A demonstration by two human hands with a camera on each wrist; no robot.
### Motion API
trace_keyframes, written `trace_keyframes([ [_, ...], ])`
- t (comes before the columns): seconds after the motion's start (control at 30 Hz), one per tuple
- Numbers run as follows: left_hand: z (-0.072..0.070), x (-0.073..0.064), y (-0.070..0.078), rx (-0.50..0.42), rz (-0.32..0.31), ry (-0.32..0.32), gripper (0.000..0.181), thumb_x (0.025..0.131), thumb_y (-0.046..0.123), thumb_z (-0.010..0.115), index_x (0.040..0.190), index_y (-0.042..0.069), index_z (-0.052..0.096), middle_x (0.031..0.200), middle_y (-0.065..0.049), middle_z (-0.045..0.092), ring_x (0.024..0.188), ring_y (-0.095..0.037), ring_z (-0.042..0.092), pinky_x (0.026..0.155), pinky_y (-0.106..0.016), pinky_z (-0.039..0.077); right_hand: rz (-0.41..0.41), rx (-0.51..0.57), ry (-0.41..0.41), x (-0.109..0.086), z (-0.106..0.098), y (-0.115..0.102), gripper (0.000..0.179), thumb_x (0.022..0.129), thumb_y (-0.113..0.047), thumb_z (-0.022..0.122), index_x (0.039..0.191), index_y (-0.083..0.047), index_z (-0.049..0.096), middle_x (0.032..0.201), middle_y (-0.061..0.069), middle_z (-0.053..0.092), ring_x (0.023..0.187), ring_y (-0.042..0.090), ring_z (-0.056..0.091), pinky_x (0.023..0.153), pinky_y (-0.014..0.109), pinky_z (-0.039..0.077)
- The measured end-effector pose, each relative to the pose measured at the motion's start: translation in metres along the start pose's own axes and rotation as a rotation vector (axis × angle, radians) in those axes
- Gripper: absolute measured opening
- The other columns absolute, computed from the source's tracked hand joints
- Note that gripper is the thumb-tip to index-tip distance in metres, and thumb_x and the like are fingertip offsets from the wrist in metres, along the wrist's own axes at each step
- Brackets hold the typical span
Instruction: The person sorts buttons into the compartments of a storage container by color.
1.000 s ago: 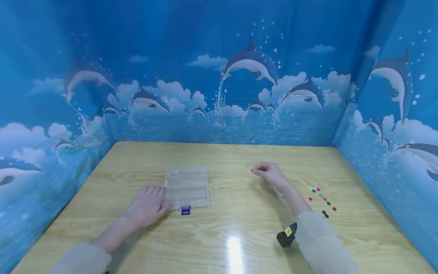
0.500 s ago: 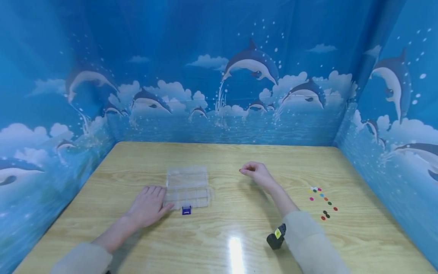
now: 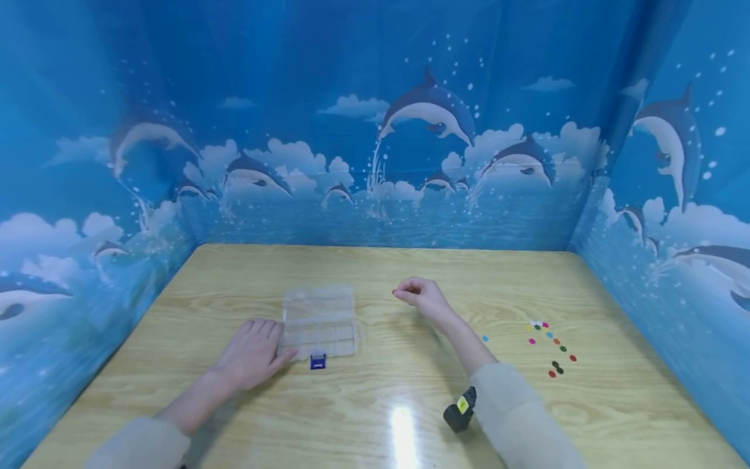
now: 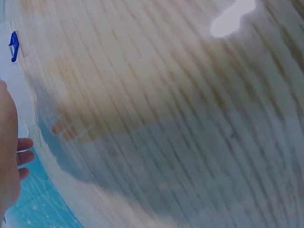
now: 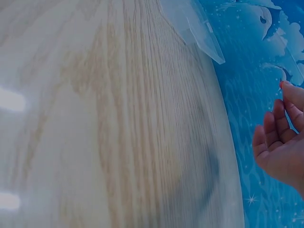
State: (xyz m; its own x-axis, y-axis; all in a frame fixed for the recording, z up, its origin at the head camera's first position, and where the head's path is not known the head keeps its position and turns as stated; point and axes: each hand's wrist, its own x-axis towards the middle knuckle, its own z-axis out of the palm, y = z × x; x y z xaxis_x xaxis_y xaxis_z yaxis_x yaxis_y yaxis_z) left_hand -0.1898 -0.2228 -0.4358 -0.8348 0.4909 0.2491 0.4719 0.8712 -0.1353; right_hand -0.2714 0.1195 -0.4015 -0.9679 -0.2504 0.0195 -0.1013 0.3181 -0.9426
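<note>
A clear plastic compartment box lies with its lid raised back on the left half of the table, a blue latch at its front. My left hand rests flat along the box's left side, its thumb by the front edge. Between thumb and index finger of my right hand is a small red disc, held above the table to the right of the box. The right wrist view shows the disc at the fingertips, the other fingers loosely bent.
Several small coloured discs lie scattered at the right of the wooden table. One blue disc lies apart, close to the right forearm. A dolphin-print curtain encloses the back and sides.
My right hand has moved left toward the box, carrying the red disc. The left hand and the box stay where they were.
</note>
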Motion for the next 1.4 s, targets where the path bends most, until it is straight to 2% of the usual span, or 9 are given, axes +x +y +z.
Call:
trace_keyframes([
  [0.2, 0.001, 0.002, -0.002, -0.003, 0.011, 0.021, 0.053, 0.089, 0.045, 0.052, 0.106, -0.005, 0.055, 0.103, -0.02, 0.058, 0.099, -0.035, 0.054, 0.09, -0.049, 0.041, 0.005, 0.029, -0.027, 0.003, 0.01, -0.006, 0.018, 0.09, -0.016, 0.061, 0.098, 0.0, 0.062, 0.093, 0.007, 0.062, 0.09, 0.023, 0.053, 0.086, 0.051, 0.042],
  [0.33, 0.0, 0.003, -0.002, -0.003, 0.014, 0.014, 0.053, 0.09, 0.046, 0.052, 0.106, -0.005, 0.056, 0.103, -0.02, 0.058, 0.099, -0.035, 0.054, 0.09, -0.049, 0.041, 0.016, 0.037, -0.056, 0.004, 0.019, -0.013, 0.018, 0.09, -0.016, 0.062, 0.099, 0.0, 0.063, 0.094, 0.004, 0.063, 0.088, 0.018, 0.053, 0.083, 0.044, 0.045],
  [0.53, -0.001, 0.002, -0.001, 0.001, 0.007, 0.001, 0.054, 0.09, 0.046, 0.052, 0.106, -0.005, 0.056, 0.104, -0.021, 0.059, 0.1, -0.035, 0.054, 0.09, -0.049, 0.041, 0.018, 0.044, -0.091, -0.006, 0.032, -0.04, 0.016, 0.089, -0.011, 0.062, 0.097, 0.004, 0.063, 0.088, 0.002, 0.062, 0.077, 0.013, 0.05, 0.07, 0.028, 0.043],
  [0.63, 0.0, 0.002, -0.001, -0.002, 0.003, -0.003, 0.055, 0.09, 0.047, 0.051, 0.107, -0.005, 0.056, 0.105, -0.02, 0.058, 0.101, -0.035, 0.054, 0.091, -0.049, 0.041, 0.01, 0.051, -0.098, -0.008, 0.04, -0.045, 0.016, 0.089, -0.01, 0.061, 0.096, 0.005, 0.062, 0.087, 0.001, 0.062, 0.077, 0.014, 0.049, 0.068, 0.03, 0.043],
  [0.8, 0.0, 0.002, -0.001, -0.001, 0.0, -0.004, 0.054, 0.09, 0.047, 0.052, 0.107, -0.004, 0.056, 0.104, -0.02, 0.059, 0.1, -0.034, 0.054, 0.09, -0.049, 0.041, 0.003, 0.079, -0.105, 0.005, 0.053, -0.027, 0.017, 0.088, -0.013, 0.064, 0.095, 0.002, 0.064, 0.087, 0.0, 0.062, 0.078, 0.013, 0.05, 0.076, 0.045, 0.045],
  [0.87, -0.001, 0.001, -0.001, 0.004, 0.0, -0.005, 0.054, 0.09, 0.047, 0.052, 0.106, -0.004, 0.056, 0.104, -0.02, 0.059, 0.1, -0.034, 0.054, 0.09, -0.048, 0.041, 0.002, 0.085, -0.106, 0.01, 0.058, -0.02, 0.017, 0.087, -0.014, 0.064, 0.095, 0.001, 0.064, 0.088, 0.001, 0.063, 0.079, 0.012, 0.051, 0.078, 0.047, 0.045],
  [0.97, -0.001, 0.001, -0.001, 0.009, 0.002, 0.001, 0.054, 0.09, 0.047, 0.052, 0.106, -0.004, 0.056, 0.103, -0.019, 0.059, 0.099, -0.034, 0.054, 0.089, -0.048, 0.041, 0.005, 0.064, -0.108, 0.012, 0.066, -0.017, 0.017, 0.088, -0.014, 0.064, 0.095, 0.001, 0.065, 0.09, 0.003, 0.064, 0.081, 0.013, 0.054, 0.079, 0.044, 0.047],
  [1.2, -0.001, 0.0, 0.0, 0.005, 0.001, -0.001, 0.054, 0.09, 0.047, 0.052, 0.106, -0.004, 0.056, 0.103, -0.02, 0.058, 0.099, -0.034, 0.054, 0.09, -0.049, 0.041, 0.051, 0.002, -0.085, 0.012, 0.078, -0.013, 0.012, 0.086, -0.01, 0.065, 0.09, 0.0, 0.066, 0.09, 0.005, 0.067, 0.082, 0.014, 0.057, 0.073, 0.026, 0.047],
  [1.4, -0.002, 0.0, 0.0, 0.003, -0.002, -0.001, 0.054, 0.09, 0.046, 0.052, 0.106, -0.005, 0.056, 0.104, -0.02, 0.058, 0.1, -0.035, 0.054, 0.091, -0.049, 0.041, 0.115, -0.003, -0.099, 0.012, 0.081, -0.008, 0.011, 0.085, -0.013, 0.066, 0.087, -0.003, 0.067, 0.091, 0.003, 0.066, 0.08, 0.013, 0.055, 0.07, 0.027, 0.046],
])
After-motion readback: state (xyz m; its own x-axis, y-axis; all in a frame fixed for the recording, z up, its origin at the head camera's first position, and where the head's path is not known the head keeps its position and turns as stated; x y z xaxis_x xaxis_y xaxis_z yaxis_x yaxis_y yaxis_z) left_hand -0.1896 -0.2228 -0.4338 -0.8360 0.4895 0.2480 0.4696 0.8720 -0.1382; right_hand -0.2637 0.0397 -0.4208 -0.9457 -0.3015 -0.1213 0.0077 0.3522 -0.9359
